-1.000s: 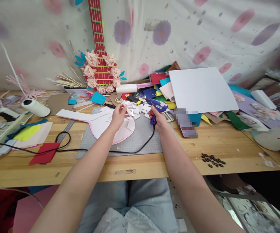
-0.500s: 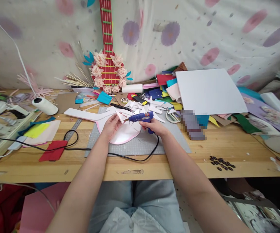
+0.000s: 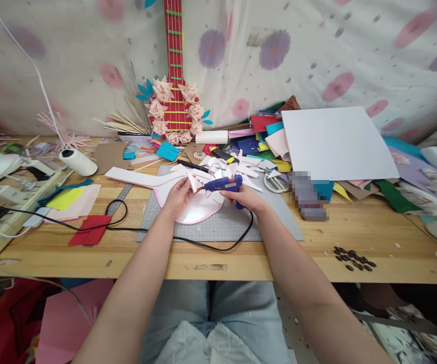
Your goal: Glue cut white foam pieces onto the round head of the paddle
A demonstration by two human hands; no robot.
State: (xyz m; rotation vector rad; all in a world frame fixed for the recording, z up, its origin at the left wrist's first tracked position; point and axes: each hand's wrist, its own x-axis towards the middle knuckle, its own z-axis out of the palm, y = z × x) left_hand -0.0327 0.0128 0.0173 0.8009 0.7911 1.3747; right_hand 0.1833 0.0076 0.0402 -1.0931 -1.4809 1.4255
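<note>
Floral sheeting [image 3: 256, 93] backs the wooden surface [image 3: 297, 264]. I find print on the blue glue gun [image 3: 220, 184] too small to read. My right grip [image 3: 247, 196] clasps its handle; the left grip [image 3: 177, 198] pinches a white piece [image 3: 193, 183] near the nozzle, above a white cutout [image 3: 199, 208]. Pixelation obscures one object [image 3: 307, 197]; the red guitar [image 3: 175, 107] is cut off above.

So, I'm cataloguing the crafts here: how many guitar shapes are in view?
2: the red guitar standing upright before the curtain, and the white guitar shape lying partly on the grey mat, partly hidden by the left hand. Others may be hidden.
</note>
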